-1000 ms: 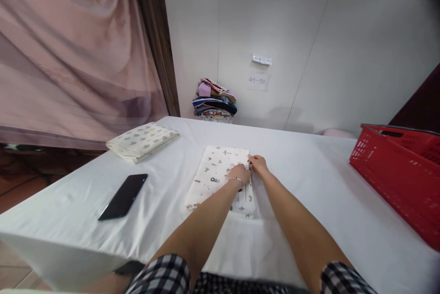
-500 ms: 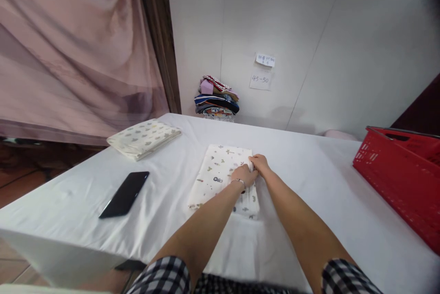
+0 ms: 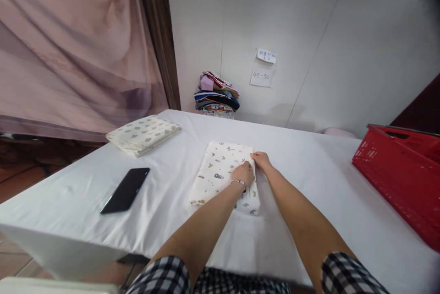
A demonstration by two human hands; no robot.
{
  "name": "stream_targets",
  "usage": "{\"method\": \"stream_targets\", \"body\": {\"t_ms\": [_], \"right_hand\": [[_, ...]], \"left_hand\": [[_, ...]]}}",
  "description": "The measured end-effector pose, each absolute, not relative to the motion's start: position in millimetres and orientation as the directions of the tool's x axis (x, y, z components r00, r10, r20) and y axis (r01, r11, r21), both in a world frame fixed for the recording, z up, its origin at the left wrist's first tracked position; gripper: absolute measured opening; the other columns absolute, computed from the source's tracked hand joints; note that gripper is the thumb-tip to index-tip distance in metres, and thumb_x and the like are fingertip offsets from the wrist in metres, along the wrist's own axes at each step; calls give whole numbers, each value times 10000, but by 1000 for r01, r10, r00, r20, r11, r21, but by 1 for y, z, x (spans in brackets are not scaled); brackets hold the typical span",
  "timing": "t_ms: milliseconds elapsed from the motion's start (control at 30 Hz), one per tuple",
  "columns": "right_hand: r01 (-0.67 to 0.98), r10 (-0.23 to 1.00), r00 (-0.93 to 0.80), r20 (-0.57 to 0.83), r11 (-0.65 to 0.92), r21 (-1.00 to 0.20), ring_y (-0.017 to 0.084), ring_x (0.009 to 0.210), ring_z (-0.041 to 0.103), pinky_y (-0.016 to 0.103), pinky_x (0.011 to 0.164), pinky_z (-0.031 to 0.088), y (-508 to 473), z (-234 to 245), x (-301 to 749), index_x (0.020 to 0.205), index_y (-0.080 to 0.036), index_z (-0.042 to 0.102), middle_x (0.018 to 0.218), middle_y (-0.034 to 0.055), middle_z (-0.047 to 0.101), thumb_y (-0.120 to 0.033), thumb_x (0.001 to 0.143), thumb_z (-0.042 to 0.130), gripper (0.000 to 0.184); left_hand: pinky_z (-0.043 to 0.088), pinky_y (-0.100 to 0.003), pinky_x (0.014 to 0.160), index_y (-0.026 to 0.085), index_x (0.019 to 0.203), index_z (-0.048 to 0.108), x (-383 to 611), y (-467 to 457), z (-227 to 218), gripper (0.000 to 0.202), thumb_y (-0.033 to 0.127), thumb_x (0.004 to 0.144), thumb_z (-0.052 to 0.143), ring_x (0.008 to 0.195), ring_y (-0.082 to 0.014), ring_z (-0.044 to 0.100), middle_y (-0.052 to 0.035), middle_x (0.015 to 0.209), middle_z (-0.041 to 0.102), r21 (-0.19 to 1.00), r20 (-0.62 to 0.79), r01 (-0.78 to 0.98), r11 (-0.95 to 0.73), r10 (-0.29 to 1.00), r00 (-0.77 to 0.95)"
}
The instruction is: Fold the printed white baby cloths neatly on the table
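Note:
A folded white cloth with small printed figures (image 3: pixel 220 170) lies in the middle of the white-covered table (image 3: pixel 309 184). My left hand (image 3: pixel 243 173), a bracelet on its wrist, rests on the cloth's right part with fingers curled down onto the fabric. My right hand (image 3: pixel 261 160) touches the cloth's far right edge, its fingers pinched together on that edge.
A second folded patterned cloth (image 3: pixel 142 134) lies at the table's far left. A black phone (image 3: pixel 125 183) lies near the left front. A red plastic basket (image 3: pixel 398 175) stands at the right edge. A pile of coloured clothes (image 3: pixel 216 95) sits against the wall.
Both hands stay on the cloth's right edge with only slight shifting. The view has drifted a little; the cloth lies in the same place.

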State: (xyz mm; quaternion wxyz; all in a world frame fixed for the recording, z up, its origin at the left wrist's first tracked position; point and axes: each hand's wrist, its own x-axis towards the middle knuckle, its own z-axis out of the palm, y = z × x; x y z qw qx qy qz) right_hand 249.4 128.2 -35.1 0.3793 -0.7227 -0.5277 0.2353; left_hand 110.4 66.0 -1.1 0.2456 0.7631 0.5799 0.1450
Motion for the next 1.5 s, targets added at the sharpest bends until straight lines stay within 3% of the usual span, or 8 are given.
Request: {"method": "stream_targets", "body": {"t_ms": [300,500,667,867,1100,1267,1367,1500], "right_hand": [[463,937,346,-47,-214,-860,117,489,523,198,459,365,97,-34,243,822,-145,680,521,-7,593,-342,699,588,251],[357,931,350,-102,-233,-904,98,422,481,183,372,329,58,-33,232,890,-153,637,518,-26,572,-338,738,568,249],[282,929,339,-146,-249,-927,86,383,457,177,343,305,26,-31,225,798,-160,600,459,-42,526,-335,735,590,186],[207,947,263,-186,-244,-947,85,365,443,185,330,276,-6,-32,222,695,-177,549,438,-41,513,-404,733,585,233],[129,961,181,-210,-235,-963,75,351,413,189,338,255,-20,-32,222,672,-186,522,427,-48,500,-411,713,578,236],[99,962,172,-213,-232,-968,76,361,423,186,340,245,-21,-29,221,662,-187,515,428,-48,500,-399,694,587,226],[94,961,171,-216,-234,-968,74,348,406,189,337,238,-21,-29,221,670,-186,521,425,-47,504,-387,694,578,211],[84,960,177,-218,-236,-968,77,339,398,191,330,226,-20,-31,221,693,-182,530,415,-52,498,-332,679,567,154]], "left_hand": [[424,-294,844,199,1093,561,100,52,3,316,213,789,475,998,-197,570,-84,1113,603,554,-19,753,-355,899,438],[405,-251,870,197,922,636,84,29,3,238,172,817,424,966,-155,552,-56,1023,598,545,66,677,-494,831,553],[415,-269,844,179,847,637,75,8,2,173,256,803,489,937,-179,547,-62,951,600,493,181,719,-490,866,466],[450,-307,744,186,796,598,77,-4,12,318,489,777,504,827,-202,596,-60,858,630,470,56,807,-357,925,376],[468,-293,721,205,789,631,77,1,19,240,412,763,512,806,-206,624,-51,824,672,483,-111,826,-291,915,387],[472,-249,557,206,826,638,71,3,28,263,426,763,510,663,-173,618,-39,816,669,553,-232,803,-222,884,405],[464,-237,544,203,814,640,69,6,29,262,433,756,528,661,-165,613,-37,836,668,572,-244,792,-212,879,411],[462,-234,627,214,788,636,73,6,24,263,421,802,475,720,-151,611,-19,840,668,618,-143,742,-259,891,430]]}}
